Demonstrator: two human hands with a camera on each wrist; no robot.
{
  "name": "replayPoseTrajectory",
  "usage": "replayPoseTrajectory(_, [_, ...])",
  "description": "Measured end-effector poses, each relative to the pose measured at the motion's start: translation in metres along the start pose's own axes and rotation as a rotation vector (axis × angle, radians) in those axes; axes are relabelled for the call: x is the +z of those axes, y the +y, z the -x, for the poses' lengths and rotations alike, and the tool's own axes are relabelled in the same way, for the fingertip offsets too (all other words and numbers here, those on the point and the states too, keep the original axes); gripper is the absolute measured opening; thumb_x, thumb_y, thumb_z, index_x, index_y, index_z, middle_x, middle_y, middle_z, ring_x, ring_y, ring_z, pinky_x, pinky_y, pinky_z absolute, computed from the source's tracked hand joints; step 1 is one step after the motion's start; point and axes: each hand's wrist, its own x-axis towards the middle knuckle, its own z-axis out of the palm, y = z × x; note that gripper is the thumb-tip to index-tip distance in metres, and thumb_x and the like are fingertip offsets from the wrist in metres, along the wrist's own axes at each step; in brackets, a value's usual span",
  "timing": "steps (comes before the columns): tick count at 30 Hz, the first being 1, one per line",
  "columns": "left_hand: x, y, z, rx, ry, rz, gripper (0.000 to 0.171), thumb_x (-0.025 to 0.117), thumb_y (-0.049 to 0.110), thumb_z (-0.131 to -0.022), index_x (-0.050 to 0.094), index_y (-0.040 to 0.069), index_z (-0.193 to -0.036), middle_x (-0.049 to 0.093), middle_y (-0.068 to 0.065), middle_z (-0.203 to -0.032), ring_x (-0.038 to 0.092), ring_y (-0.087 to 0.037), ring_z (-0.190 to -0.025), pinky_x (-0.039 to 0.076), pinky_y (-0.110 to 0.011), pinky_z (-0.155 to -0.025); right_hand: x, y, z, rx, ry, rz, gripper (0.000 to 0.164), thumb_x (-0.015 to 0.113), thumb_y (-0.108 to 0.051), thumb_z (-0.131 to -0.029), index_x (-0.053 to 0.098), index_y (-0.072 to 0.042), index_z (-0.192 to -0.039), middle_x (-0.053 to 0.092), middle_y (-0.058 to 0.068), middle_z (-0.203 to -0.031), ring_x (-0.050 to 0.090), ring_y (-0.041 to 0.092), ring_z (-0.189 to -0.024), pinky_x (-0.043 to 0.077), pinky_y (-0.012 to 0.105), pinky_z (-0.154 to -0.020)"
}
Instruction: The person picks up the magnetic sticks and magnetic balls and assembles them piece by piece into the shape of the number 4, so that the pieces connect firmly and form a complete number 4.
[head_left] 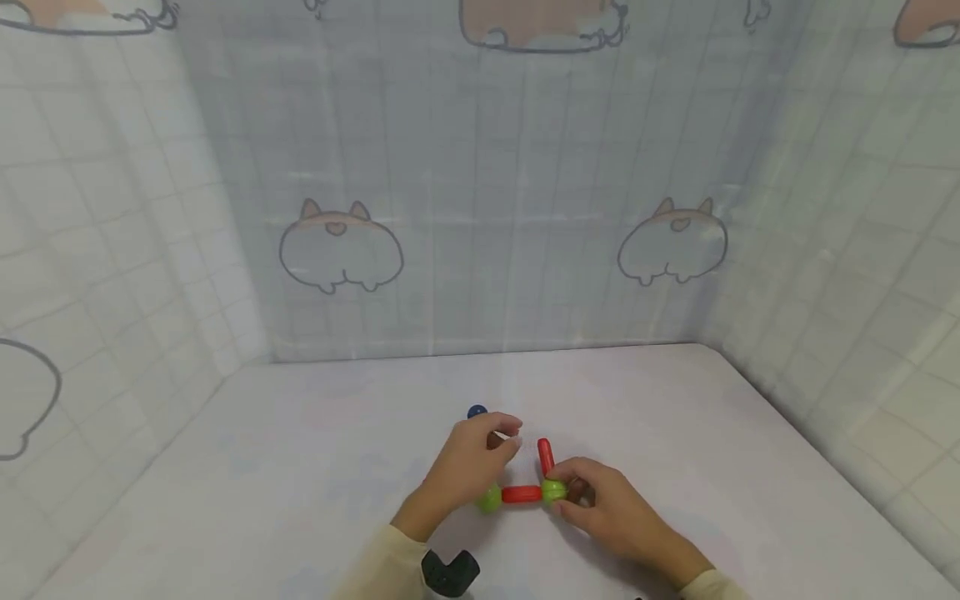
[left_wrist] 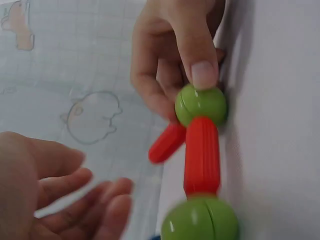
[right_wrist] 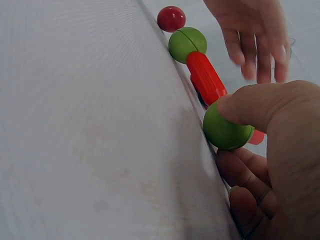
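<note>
My right hand (head_left: 611, 510) pinches a glossy green ball (head_left: 554, 491) between thumb and fingers, low over the white table. From that ball a ribbed red rod (head_left: 522, 494) runs left to a second green ball (head_left: 490, 500). Another red rod (head_left: 546, 456) sticks out from the pinched ball toward the back. Above the second ball hovers my left hand (head_left: 463, 460), fingers loosely bent and holding nothing; it partly hides that ball. In the left wrist view, a gap separates the left hand (left_wrist: 65, 195) from the joined pieces.
A blue ball (head_left: 476, 411) lies just behind my left hand, partly covered by it. The right wrist view has a red ball (right_wrist: 171, 19) beside the farther green ball. Patterned curtains (head_left: 510, 208) enclose the white table (head_left: 300, 450) at the back and sides.
</note>
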Motion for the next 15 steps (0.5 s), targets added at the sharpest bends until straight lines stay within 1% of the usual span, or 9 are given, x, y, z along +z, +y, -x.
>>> replayPoseTrajectory(2, [-0.009, -0.005, 0.005, 0.037, 0.066, 0.010, 0.020, 0.062, 0.025, -0.096, 0.068, 0.018, -0.114, 0.066, 0.007, -0.098, 0.061, -0.007, -0.083, 0.053, -0.024, -0.073, -0.001, -0.001, -0.001, -0.006, 0.008, 0.006, 0.028, 0.075, -0.024, -0.086, 0.064, -0.027, -0.111, 0.062, -0.015, -0.096, 0.059, 0.009, -0.084, 0.049, 0.027, -0.071])
replayPoseTrajectory(4, [-0.017, -0.011, 0.010, 0.060, 0.134, 0.039, 0.017, 0.061, 0.024, -0.097, 0.069, 0.019, -0.111, 0.067, 0.005, -0.094, 0.063, -0.009, -0.080, 0.053, -0.023, -0.073, -0.002, -0.002, -0.002, 0.005, 0.009, 0.008, 0.029, 0.075, -0.025, -0.085, 0.064, -0.026, -0.112, 0.062, -0.015, -0.095, 0.059, 0.009, -0.084, 0.049, 0.027, -0.071])
replayPoseTrajectory(5, [-0.020, -0.015, 0.012, 0.067, 0.168, 0.054, 0.015, 0.061, 0.023, -0.097, 0.069, 0.019, -0.110, 0.068, 0.004, -0.094, 0.064, -0.009, -0.080, 0.053, -0.023, -0.074, -0.002, -0.002, -0.002, 0.014, 0.008, 0.013, 0.030, 0.075, -0.026, -0.085, 0.065, -0.026, -0.113, 0.062, -0.015, -0.095, 0.059, 0.010, -0.084, 0.049, 0.027, -0.071])
replayPoseTrajectory(7, [-0.027, -0.021, 0.016, 0.065, 0.216, 0.078, 0.014, 0.062, 0.023, -0.097, 0.069, 0.020, -0.109, 0.068, 0.002, -0.090, 0.065, -0.014, -0.078, 0.053, -0.025, -0.072, -0.002, -0.003, -0.003, 0.030, 0.007, 0.019, 0.030, 0.075, -0.027, -0.085, 0.065, -0.024, -0.113, 0.062, -0.015, -0.095, 0.058, 0.010, -0.084, 0.049, 0.027, -0.070])
replayPoseTrajectory(9, [-0.033, -0.027, 0.019, 0.041, 0.226, 0.105, 0.015, 0.062, 0.024, -0.097, 0.069, 0.019, -0.109, 0.069, -0.002, -0.088, 0.066, -0.020, -0.078, 0.054, -0.027, -0.070, -0.002, -0.004, -0.003, 0.048, 0.003, 0.023, 0.031, 0.075, -0.027, -0.085, 0.065, -0.023, -0.114, 0.061, -0.014, -0.095, 0.058, 0.011, -0.084, 0.049, 0.026, -0.071])
replayPoseTrajectory(12, [-0.040, -0.035, 0.022, 0.007, 0.210, 0.115, 0.020, 0.062, 0.028, -0.096, 0.068, 0.019, -0.112, 0.068, -0.002, -0.086, 0.065, -0.025, -0.079, 0.054, -0.028, -0.068, -0.001, -0.003, -0.003, 0.066, -0.003, 0.022, 0.031, 0.075, -0.027, -0.085, 0.065, -0.023, -0.114, 0.061, -0.013, -0.096, 0.057, 0.012, -0.085, 0.050, 0.027, -0.072])
replayPoseTrajectory(15, [-0.045, -0.044, 0.026, -0.015, 0.196, 0.115, 0.021, 0.062, 0.030, -0.096, 0.068, 0.019, -0.113, 0.068, -0.002, -0.088, 0.065, -0.025, -0.079, 0.054, -0.028, -0.068, 0.002, -0.002, -0.004, 0.078, -0.013, 0.008, 0.032, 0.075, -0.028, -0.085, 0.065, -0.023, -0.115, 0.061, -0.013, -0.097, 0.057, 0.012, -0.085, 0.050, 0.027, -0.072])
